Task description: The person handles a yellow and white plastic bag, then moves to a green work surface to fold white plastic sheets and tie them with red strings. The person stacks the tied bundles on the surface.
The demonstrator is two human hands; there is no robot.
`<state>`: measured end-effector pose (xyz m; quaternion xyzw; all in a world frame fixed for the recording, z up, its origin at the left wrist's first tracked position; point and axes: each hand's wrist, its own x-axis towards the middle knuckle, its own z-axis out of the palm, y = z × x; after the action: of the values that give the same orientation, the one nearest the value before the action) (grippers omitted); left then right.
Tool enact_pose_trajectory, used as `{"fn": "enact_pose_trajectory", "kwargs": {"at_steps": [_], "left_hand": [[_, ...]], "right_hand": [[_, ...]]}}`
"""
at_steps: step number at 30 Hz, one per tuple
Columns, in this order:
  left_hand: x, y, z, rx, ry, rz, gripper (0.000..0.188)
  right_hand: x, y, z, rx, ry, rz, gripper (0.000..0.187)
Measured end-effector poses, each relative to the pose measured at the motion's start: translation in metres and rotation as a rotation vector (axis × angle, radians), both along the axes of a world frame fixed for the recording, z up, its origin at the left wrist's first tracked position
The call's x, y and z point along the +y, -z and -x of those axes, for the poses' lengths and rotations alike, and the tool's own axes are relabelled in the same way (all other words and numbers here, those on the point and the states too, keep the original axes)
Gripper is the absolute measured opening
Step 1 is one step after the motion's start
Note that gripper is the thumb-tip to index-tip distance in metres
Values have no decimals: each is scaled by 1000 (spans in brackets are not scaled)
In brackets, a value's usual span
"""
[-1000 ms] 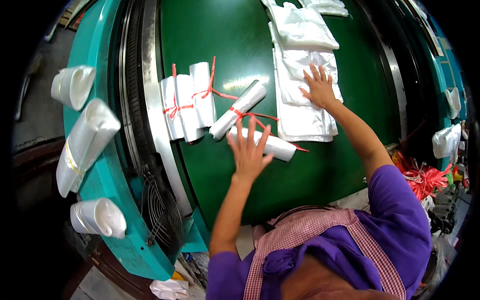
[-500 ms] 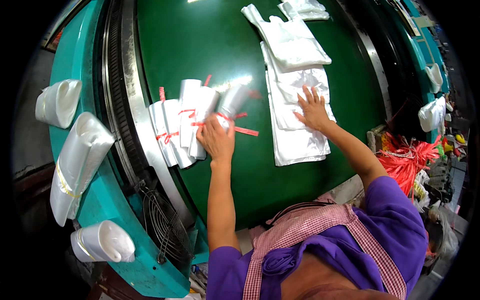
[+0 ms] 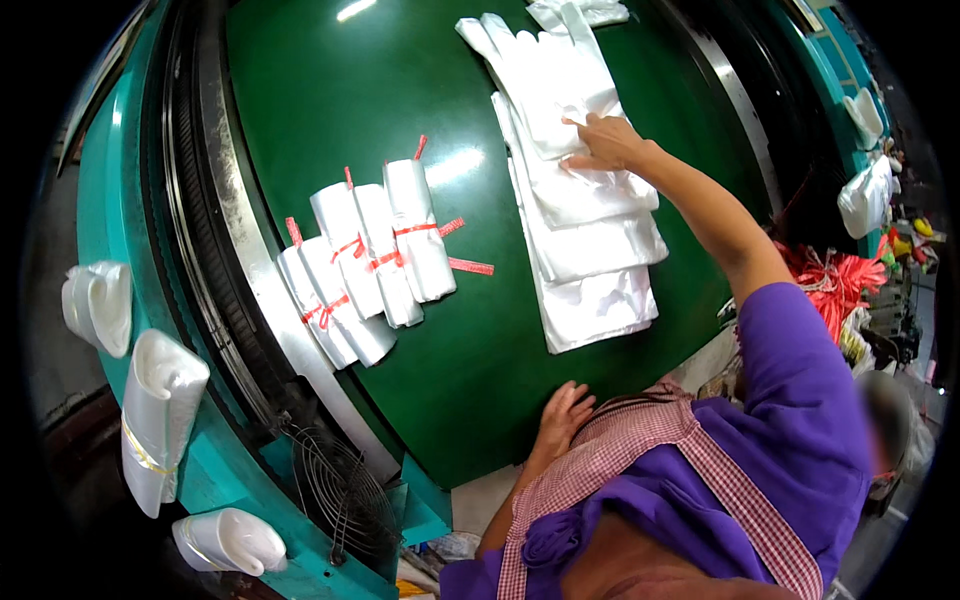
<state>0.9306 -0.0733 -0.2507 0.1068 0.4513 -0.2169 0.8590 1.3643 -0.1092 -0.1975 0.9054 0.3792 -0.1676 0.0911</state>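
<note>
A staggered stack of white plastic bags [image 3: 595, 240] lies flat on the green belt in front of me. On its upper part rests my right hand [image 3: 610, 145], its thumb and forefinger apart, touching the top bag. My left hand [image 3: 566, 415] is at the near edge of the belt, against the apron, with nothing in it and its fingers loosely stretched. To the left, several rolled bundles of white plastic bags [image 3: 420, 255] lie side by side, bound with red ties [image 3: 385, 260]. No hand touches these bundles.
A metal rail [image 3: 240, 210] borders the belt on the left. Beyond it, yellow-banded rolls [image 3: 160, 400] sit on a teal machine frame [image 3: 225, 440], near a round wire guard [image 3: 340, 490]. Red plastic strips [image 3: 835, 285] hang at the right. More white bags [image 3: 580, 10] lie at the far end.
My left hand has let go of a tied bundle, now beside the others, and drawn back to the belt's near edge. My right hand has slid farther up the bag stack. The view has shifted.
</note>
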Motion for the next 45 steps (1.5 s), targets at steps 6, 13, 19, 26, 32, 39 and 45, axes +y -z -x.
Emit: {"fn": "enact_pose_trajectory", "kwargs": {"at_steps": [6,13,19,26,32,39,45], "left_hand": [[-17,-4,-29,-249,-42,-469,58],[96,21,-185,-500,-30,-1020,35],[155,-27,-299,-765,-331,-1060,47],[64,41,-181,-626,141,-1147,38],[36,43,-148,-619,75,-1384,47],[11,41,-125,-659,85,-1647,59],[-27,41,18,-667,397,-1656,37]], "right_hand": [[-88,7,76,301,49,109,89],[-141,39,180,719,907,-429,43],[-56,24,117,1300,1393,-1143,45],[-38,18,79,777,725,-1277,46],[-86,55,138,-55,-105,-778,35],[-106,89,154,-197,-334,-725,9],[-185,97,279,14,-485,-926,26]]}}
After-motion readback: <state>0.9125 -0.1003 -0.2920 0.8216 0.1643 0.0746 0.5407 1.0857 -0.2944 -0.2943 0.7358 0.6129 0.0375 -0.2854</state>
